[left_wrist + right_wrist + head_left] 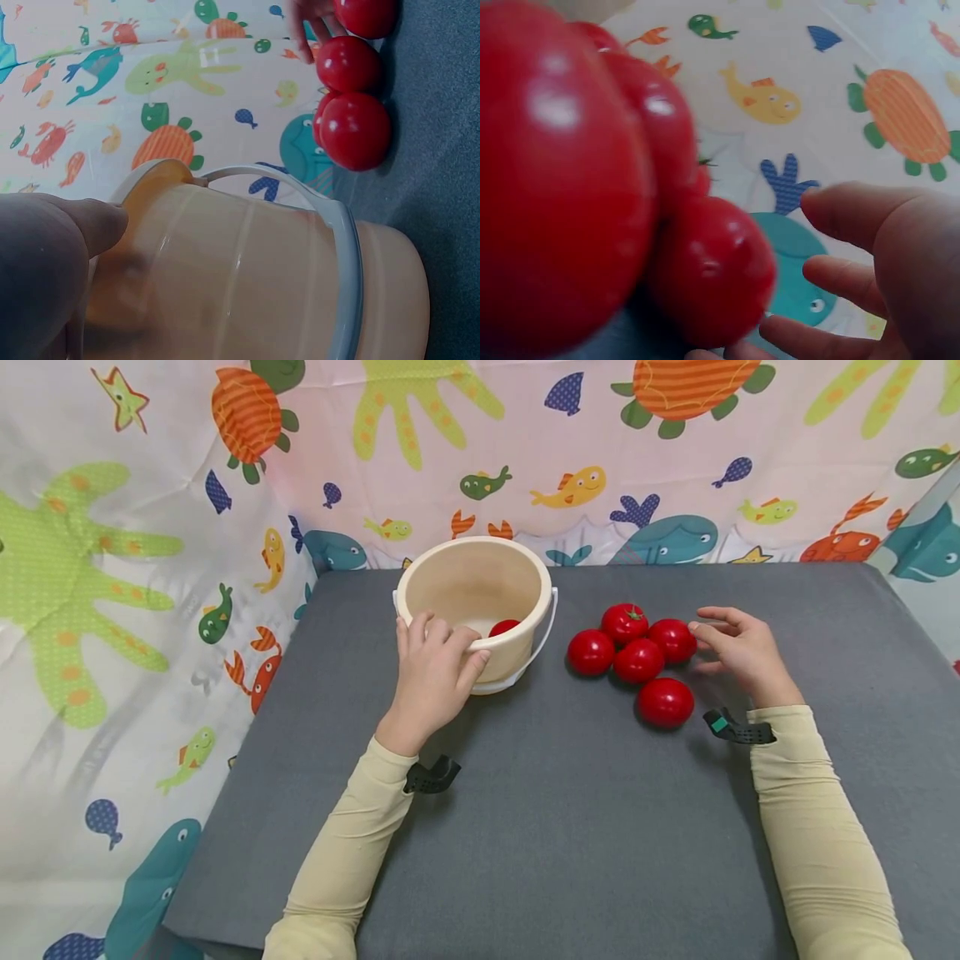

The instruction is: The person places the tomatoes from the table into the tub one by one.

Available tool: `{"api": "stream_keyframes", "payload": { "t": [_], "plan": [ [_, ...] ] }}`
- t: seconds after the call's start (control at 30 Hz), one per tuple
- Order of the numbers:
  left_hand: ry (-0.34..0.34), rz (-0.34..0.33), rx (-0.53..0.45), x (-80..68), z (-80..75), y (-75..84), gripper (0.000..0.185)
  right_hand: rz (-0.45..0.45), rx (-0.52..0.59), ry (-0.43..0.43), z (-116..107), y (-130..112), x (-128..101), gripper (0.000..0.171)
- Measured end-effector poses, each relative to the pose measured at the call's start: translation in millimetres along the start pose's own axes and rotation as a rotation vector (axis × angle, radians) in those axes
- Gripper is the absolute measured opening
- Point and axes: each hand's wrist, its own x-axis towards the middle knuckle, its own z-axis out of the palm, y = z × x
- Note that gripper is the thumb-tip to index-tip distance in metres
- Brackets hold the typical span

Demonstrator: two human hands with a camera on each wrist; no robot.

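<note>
A cream plastic bucket (510, 662) with a pale handle stands upright at the back of the table. My left hand (433, 672) grips its near rim, fingers over the edge and thumb on the outer wall, as the left wrist view also shows. Inside lies one red tomato (504, 627), partly hidden by the rim. To the right, several glossy red tomatoes sit in a cluster, one with a green stem (625, 623). Beside the rightmost tomato (672, 641) is my right hand (742, 652), its fingers spread and extended around that side, holding nothing.
The grey table (555, 843) reaches back to a curtain (435, 493) printed with sea animals, which also hangs along the left side. One tomato (665, 702) lies nearest the front of the cluster. The bucket's handle (542, 643) hangs down on its right side.
</note>
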Motion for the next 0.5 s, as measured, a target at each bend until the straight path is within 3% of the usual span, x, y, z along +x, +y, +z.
{"api": "stream_keyframes", "payload": {
  "t": [0.5],
  "plan": [
    [0.001, 0.003, 0.015, 0.7, 0.8, -2.2, 0.027, -0.08, 0.005, -0.035, 20, 10, 11, 0.064]
  ]
}}
